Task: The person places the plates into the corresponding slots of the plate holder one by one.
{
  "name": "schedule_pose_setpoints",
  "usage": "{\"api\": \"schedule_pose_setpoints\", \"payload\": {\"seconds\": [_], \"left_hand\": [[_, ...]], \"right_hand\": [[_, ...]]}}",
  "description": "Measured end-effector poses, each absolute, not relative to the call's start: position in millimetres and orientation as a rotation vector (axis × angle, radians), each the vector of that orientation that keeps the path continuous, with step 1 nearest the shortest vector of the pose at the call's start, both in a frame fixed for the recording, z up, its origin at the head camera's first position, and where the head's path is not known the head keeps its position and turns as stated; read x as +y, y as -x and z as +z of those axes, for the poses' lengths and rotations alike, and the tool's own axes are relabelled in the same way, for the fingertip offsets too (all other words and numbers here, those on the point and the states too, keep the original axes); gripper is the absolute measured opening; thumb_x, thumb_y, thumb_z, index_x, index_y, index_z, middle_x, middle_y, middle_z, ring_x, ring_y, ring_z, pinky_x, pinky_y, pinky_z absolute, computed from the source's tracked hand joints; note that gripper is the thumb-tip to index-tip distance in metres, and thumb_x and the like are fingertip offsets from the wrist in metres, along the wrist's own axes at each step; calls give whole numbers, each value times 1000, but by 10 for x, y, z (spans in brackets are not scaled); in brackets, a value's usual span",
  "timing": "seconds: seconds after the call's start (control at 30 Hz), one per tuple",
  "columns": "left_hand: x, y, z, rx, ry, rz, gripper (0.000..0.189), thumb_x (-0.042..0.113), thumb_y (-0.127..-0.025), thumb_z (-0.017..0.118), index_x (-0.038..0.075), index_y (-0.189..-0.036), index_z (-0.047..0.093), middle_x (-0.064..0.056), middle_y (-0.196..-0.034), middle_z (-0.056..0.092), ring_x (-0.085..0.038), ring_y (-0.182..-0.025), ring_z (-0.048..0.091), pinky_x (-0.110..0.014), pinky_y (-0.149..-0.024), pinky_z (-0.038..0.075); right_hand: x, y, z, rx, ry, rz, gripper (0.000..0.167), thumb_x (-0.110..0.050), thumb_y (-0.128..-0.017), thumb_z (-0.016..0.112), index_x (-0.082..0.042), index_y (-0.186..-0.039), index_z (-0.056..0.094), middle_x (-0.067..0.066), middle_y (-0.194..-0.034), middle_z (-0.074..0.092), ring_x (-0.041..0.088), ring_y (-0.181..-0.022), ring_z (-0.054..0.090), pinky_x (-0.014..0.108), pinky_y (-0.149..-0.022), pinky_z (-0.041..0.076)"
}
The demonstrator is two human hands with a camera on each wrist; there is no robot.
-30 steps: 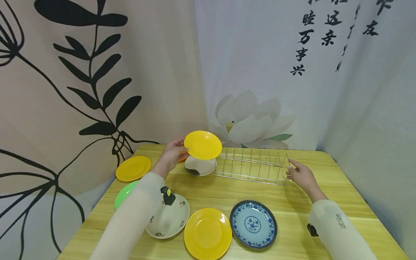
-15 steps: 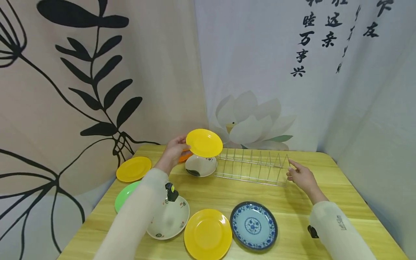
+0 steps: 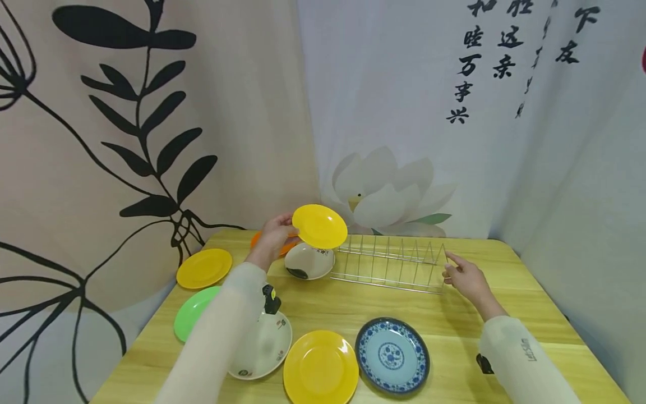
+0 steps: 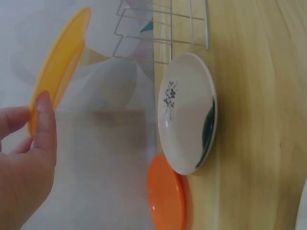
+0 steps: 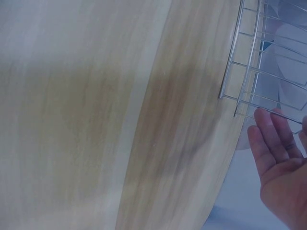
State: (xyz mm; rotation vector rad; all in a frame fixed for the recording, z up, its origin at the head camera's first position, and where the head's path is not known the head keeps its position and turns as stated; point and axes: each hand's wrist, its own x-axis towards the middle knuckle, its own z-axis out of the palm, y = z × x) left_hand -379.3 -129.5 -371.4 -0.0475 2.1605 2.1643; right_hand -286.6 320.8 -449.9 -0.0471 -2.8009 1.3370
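My left hand [image 3: 275,238] pinches the left rim of a small yellow plate [image 3: 320,226], thumb on one face and fingers on the other. In the left wrist view the plate [image 4: 60,67] is tilted and held in the air, apart from the table. Below it lies a white dish [image 3: 310,261] with a dark green patch, beside an orange plate [image 3: 256,239] partly hidden by my hand. To the right stands a wire dish rack [image 3: 388,284]. My right hand [image 3: 468,279] holds the rack's right end wire between thumb and fingers.
Along the table's left side lie another yellow plate [image 3: 204,268] and a green plate [image 3: 194,311], partly behind my sleeve. Nearer me are a white patterned plate [image 3: 267,345], a larger yellow plate [image 3: 321,367] and a blue-and-white plate [image 3: 392,356]. Printed curtains [image 3: 252,112] hang behind.
My left hand has carried the small yellow plate slightly to the right, toward the rack, showing more of the orange plate. The right hand stays at the rack's end. The head view has shifted slightly.
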Motion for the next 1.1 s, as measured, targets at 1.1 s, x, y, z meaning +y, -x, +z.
{"api": "schedule_pose_setpoints", "payload": {"seconds": [1.1], "left_hand": [[611,3706,-3514,2149,-256,2051,59,-15,-88,58,0,-144,49,-16,-119,64,-30,-102,67,-43,-86,57]], "right_hand": [[3344,2964,-4527,-2732,-21,1577,53,-15,-107,39,-2,-157,23,31,-123,60,41,-109,62,48,-90,54]]}}
